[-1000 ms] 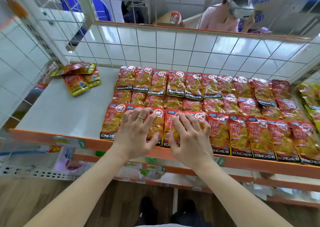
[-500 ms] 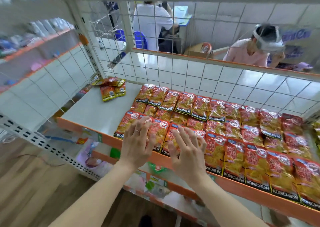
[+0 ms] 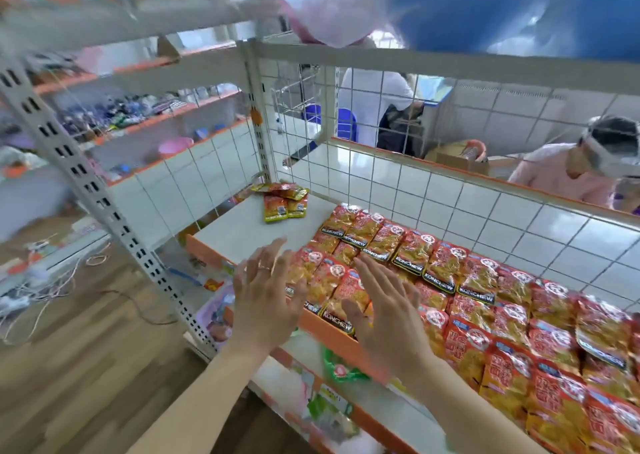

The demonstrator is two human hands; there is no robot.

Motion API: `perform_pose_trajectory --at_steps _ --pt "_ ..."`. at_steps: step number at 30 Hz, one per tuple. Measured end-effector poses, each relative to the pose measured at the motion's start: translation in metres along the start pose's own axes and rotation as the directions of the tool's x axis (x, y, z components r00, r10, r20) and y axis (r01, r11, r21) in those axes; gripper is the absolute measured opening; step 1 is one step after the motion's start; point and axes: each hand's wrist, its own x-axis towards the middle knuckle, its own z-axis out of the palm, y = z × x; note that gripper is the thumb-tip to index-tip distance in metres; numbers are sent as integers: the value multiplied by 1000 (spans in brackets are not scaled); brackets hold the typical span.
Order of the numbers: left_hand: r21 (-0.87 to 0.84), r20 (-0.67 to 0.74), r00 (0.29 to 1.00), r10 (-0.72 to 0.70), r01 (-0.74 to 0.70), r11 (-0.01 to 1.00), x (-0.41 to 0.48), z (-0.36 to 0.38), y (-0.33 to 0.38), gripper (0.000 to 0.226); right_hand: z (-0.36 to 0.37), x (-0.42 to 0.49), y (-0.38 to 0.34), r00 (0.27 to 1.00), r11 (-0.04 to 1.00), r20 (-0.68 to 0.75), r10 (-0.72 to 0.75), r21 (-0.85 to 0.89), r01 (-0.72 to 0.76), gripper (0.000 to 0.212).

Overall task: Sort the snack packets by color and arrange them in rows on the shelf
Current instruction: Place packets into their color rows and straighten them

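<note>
Shop-style racking all round, white wire grid (image 3: 485, 211) behind, and another person (image 3: 568, 173) busy on the far side of it. So where's this at?

Pretty far along, I'd say. The shelf (image 3: 242, 232) has the red packets (image 3: 433, 273) laid out in roughly three overlapping rows. They start about mid-shelf and run off the right edge of view. They look tidy enough, with the front row sitting right along the orange front lip (image 3: 325, 329).

Both hands are free and holding nothing, fingers straight and spread. The left hand (image 3: 263, 301) is at the left end of the front row, over the lip. The right hand (image 3: 384, 315) is just beside it, above the front-row packets. It's blurry, so I can't tell if they're actually touching the packets or just above them. Looks like patting and squaring up to me, but that's a guess.

What's left is the small pile (image 3: 284, 202) of yellow-edged packets in the far left corner. It sits loose and jumbled, well apart from the red rows, with bare shelf in between. That bunch still needs its own row, I reckon. Whether the right end is finished, no idea, since it's cut off.
</note>
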Motion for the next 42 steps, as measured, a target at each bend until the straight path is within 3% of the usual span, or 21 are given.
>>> perform_pose_trajectory --at_steps 10,20,27,33,37,40,42 --pt "-27 16 999 -50 51 998 29 6 -51 50 23 57 -18 999 999 -8 -36 22 37 66" --pt "-5 212 977 -17 19 1000 93 46 -119 50 77 138 -39 989 997 134 59 -47 -54 60" --pt "39 483 875 31 -57 998 138 80 -149 70 117 195 -52 963 981 221 152 -151 -121 61" --pt "64 588 796 141 -219 974 174 98 -176 84 140 239 -59 911 945 317 265 -271 -181 65" --pt "11 503 839 207 -246 969 165 112 -189 60 151 267 -53 886 934 380 266 -328 -140 65" --pt "10 444 860 252 -285 958 157 109 -197 55 164 276 -49 871 924 395 294 -351 -152 64" --pt "-11 337 900 276 -290 957 151 99 -203 46 173 277 -51 853 922 421 308 -352 -159 64"
